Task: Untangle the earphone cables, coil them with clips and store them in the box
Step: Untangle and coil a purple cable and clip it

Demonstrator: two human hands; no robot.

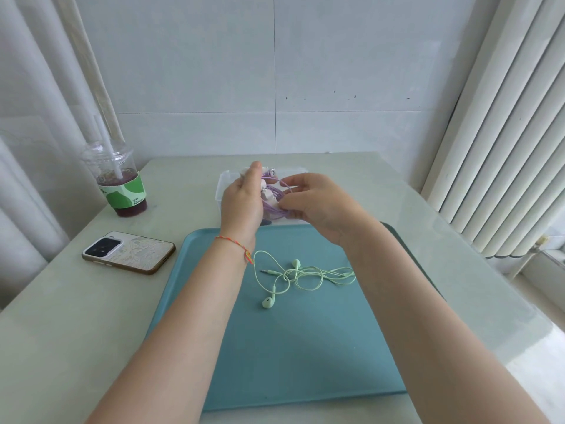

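Note:
A coiled purple earphone cable (273, 192) hangs between both hands above the clear plastic box (220, 186). My left hand (243, 201) holds its left side, where a small white clip sits against the cable. My right hand (315, 201) pinches the right side of the coil with curled fingers. Green earphones (301, 275) lie loosely tangled on the teal tray (305, 347), below and between my forearms. Most of the box is hidden behind my hands.
A phone (128, 252) lies face down on the table left of the tray. A plastic cup (120, 182) of dark drink with a straw stands at the back left. A wall runs behind the table, with a white radiator (504, 148) to the right.

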